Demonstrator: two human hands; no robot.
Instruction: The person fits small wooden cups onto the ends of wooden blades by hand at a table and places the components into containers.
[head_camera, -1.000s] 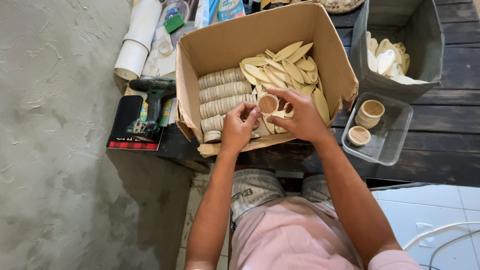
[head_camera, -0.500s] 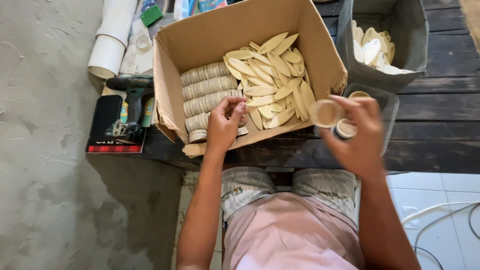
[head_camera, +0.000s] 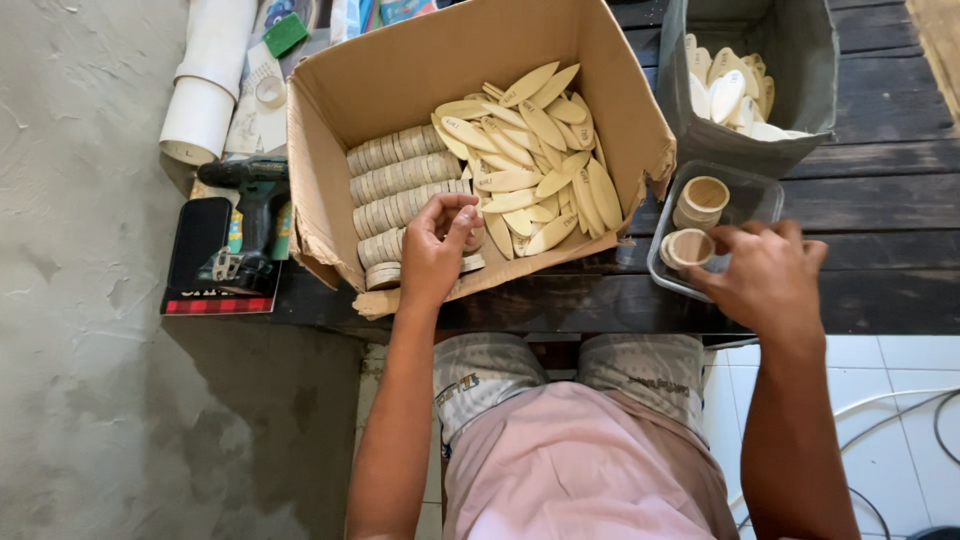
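Shorts in a pale print and a pink shirt (head_camera: 590, 470) fill the near edge of the view, and from there both bare arms are stretched toward a dark wooden table (head_camera: 880, 205). On that table the cardboard box (head_camera: 330, 190) is taken as the landmark. At the box's near wall the left hand (head_camera: 437, 248) is seen, its fingers curled and pinched together over the near end of the stacked rows; something small and pale seems to be gripped between the fingertips, though this cannot be told for certain from the view. To the right of the box, just beside its near corner, a clear plastic tray (head_camera: 752, 200) is set, and the right hand (head_camera: 765, 278) is laid over the tray's near edge, fingers loosely bent and touching a short stack of round wooden discs (head_camera: 688, 247); nothing is lifted by it. A second, taller stack (head_camera: 703, 198) is stood just beyond in the same tray. Inside the box, rows of flat wooden discs (head_camera: 400, 180) are packed on edge along the left half, and a heap of oval wooden biscuits (head_camera: 535, 160) is piled in the right half. Left of the box a green cordless drill (head_camera: 250, 215) is laid on a black case (head_camera: 200, 262), with a white roll (head_camera: 205, 85) farther off. Beyond the tray, right of the box, a grey bin (head_camera: 790, 60) holding more pale oval pieces is placed.
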